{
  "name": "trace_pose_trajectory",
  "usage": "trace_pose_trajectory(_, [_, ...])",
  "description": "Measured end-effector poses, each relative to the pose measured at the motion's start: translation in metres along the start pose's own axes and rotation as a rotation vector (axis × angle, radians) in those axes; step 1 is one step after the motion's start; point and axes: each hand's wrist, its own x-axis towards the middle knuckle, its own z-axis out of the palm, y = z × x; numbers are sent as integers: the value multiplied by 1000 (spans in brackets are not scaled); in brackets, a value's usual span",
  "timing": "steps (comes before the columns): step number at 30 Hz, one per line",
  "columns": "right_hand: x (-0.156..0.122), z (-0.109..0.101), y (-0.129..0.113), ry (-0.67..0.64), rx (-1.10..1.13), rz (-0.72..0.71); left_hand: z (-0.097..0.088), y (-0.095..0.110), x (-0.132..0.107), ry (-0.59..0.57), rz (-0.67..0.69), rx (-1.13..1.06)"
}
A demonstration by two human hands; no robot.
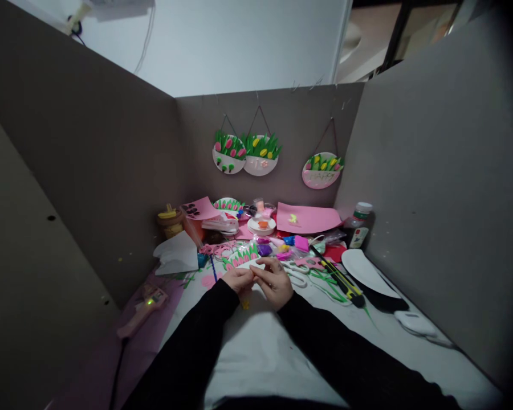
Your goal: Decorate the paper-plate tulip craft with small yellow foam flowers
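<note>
My left hand (238,280) and my right hand (275,281) meet over the white table top (256,347), fingertips pinched together on something tiny that I cannot make out. Both arms wear black sleeves. Just beyond the fingers lies a paper plate with green grass and pink tulip cutouts (241,256). A small yellow scrap (245,304) lies on the table under my left hand.
A pink glue gun (143,310) lies at left with a lit green lamp. White scissors (297,278), a yellow-black cutter (340,279), pink foam sheet (308,219), a glue bottle (359,225) and a yellow-capped jar (170,221) crowd the back. Three finished tulip plates (260,154) hang on the grey partition.
</note>
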Motion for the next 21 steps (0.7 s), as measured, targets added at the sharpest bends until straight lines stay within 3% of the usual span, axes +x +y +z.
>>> trace_pose_trajectory(5, [2, 1, 0, -49, 109, 73, -7, 5, -1, -65, -40, 196])
trace_pose_trajectory(8, [3, 0, -1, -5, 165, 161, -4, 3, 3, -96, -24, -18])
trace_pose_trajectory(10, [4, -1, -3, 43, 135, 170, -1, 1, 6, -42, -15, -249])
trace_pose_trajectory(14, [3, 1, -10, 22, 12, 10, 6, 4, 8, 59, 7, -549])
trace_pose_trajectory(17, [0, 6, -15, -26, -88, -122, 12, 5, 4, 61, -34, -629])
trace_pose_trajectory(21, [-4, 14, -19, -87, -243, -177, 15, 10, -2, 84, -3, -720])
